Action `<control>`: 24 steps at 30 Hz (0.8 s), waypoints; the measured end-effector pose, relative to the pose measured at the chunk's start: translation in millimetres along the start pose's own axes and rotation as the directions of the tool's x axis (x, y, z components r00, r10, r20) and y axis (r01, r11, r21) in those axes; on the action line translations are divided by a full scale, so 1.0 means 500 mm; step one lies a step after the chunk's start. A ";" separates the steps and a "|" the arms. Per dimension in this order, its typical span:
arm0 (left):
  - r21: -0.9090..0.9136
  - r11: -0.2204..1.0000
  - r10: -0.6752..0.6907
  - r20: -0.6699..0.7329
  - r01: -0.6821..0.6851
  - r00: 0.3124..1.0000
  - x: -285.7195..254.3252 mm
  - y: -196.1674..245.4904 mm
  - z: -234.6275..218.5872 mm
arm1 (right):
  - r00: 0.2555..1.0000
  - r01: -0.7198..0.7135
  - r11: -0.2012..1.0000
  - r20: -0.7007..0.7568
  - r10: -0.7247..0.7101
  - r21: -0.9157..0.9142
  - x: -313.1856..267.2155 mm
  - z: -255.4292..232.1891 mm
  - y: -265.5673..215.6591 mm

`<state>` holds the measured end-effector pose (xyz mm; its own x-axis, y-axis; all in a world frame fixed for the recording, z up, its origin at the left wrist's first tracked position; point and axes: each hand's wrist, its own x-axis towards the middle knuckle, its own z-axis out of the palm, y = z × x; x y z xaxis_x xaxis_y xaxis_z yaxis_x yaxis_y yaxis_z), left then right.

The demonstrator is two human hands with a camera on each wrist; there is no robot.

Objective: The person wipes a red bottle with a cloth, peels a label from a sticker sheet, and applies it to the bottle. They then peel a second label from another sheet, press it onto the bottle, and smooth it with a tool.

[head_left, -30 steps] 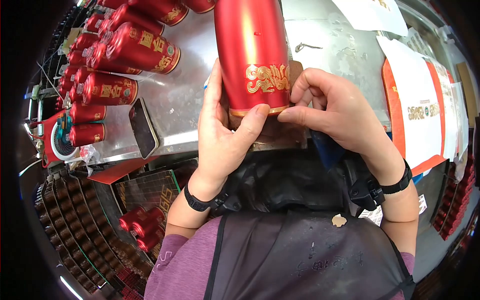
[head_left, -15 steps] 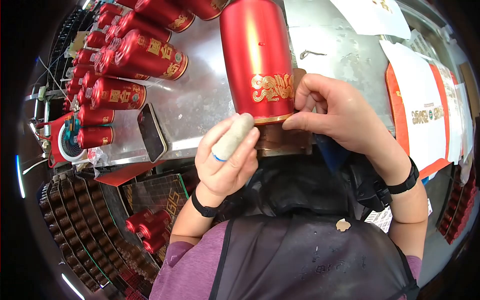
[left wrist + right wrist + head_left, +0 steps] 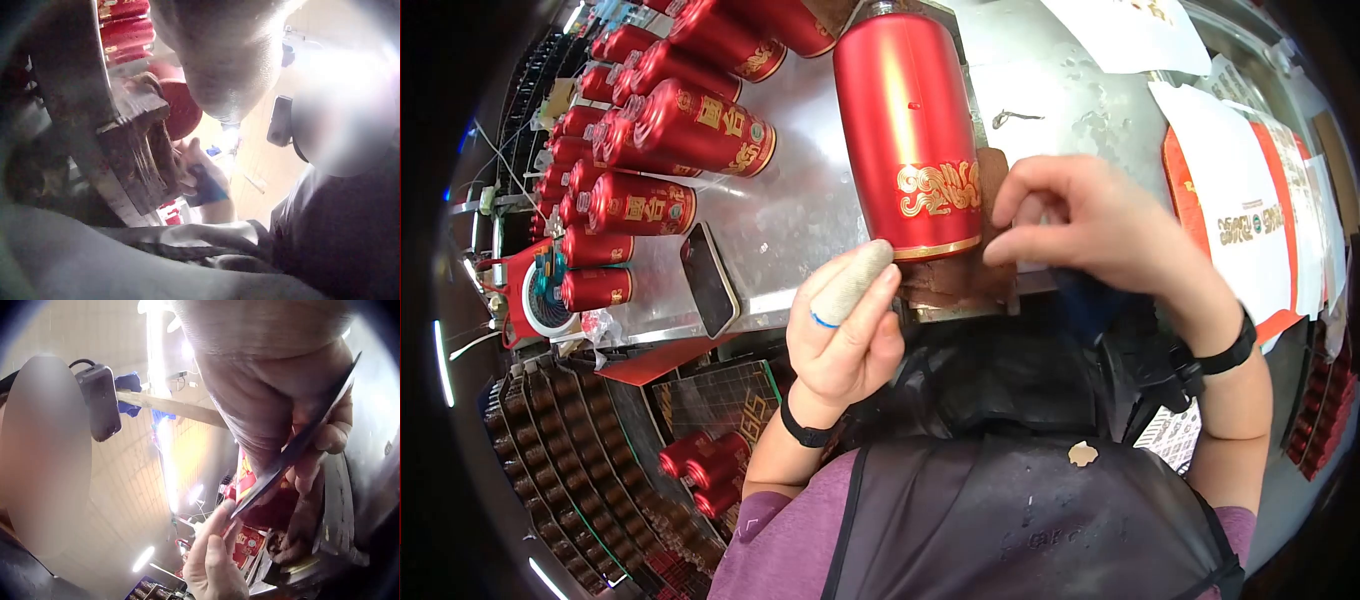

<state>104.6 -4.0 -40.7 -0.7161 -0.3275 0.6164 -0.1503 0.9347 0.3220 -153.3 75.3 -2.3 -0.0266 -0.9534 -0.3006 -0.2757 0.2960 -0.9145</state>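
Observation:
A large red bottle (image 3: 908, 120) with gold scrollwork and a gold base band lies on its side, base toward me, over a brown padded block (image 3: 960, 288) at the metal table's edge. My left hand (image 3: 840, 335) is at its base, palm partly turned up. One of its fingers wears a grey cloth finger cover (image 3: 852, 283) with a blue rim, its tip right at the gold band. Just right of the base, my blurred right hand (image 3: 1090, 225) has curled fingers. They hold a thin dark blue sheet (image 3: 300, 440), seen edge-on in the right wrist view.
Several red bottles (image 3: 705, 125) stand on the left of the metal table (image 3: 785, 220). A phone (image 3: 710, 280) lies near the front edge. A small fan (image 3: 548, 290) is at far left. Printed white and orange sheets (image 3: 1250, 210) lie at right; a dark twisted strip (image 3: 1017, 118) lies beyond the bottle.
My left hand has let go of the bottle's side and turned over, bringing the covered finger to the base band. My right hand has drawn slightly away to the right.

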 end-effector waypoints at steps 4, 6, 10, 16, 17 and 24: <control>-0.063 0.997 -0.048 -0.040 0.046 0.998 -0.015 -0.012 -0.001 | 0.993 -0.002 0.990 -0.120 -0.015 -0.142 0.044 -0.081 -0.033; -0.061 0.998 -0.024 -0.036 0.022 0.999 -0.015 -0.017 -0.001 | 0.992 0.059 0.989 -0.099 -0.073 -0.132 0.095 -0.097 -0.031; -0.066 0.998 0.008 -0.024 -0.010 1.000 -0.013 -0.028 -0.004 | 0.976 -0.098 0.900 0.220 0.003 0.424 0.174 -0.065 0.022; -0.018 0.989 0.149 0.025 -0.149 0.988 0.000 -0.040 -0.009 | 1.000 0.018 0.973 -0.029 -0.011 0.231 0.169 -0.015 -0.024; -0.016 0.989 0.149 0.029 -0.149 0.988 0.002 -0.042 -0.009 | 0.993 -0.055 0.998 -0.111 0.050 -0.042 0.168 -0.016 -0.040; -0.032 0.990 0.136 0.001 -0.136 0.991 0.005 -0.036 -0.004 | 0.987 -0.065 0.947 0.158 0.015 0.316 0.167 -0.045 -0.004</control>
<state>107.0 -22.0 -43.5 -0.7309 -0.1967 0.6535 -0.0292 0.9657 0.2580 -176.7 -6.4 -19.5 0.1218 -0.9276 -0.3531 0.0441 0.3604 -0.9317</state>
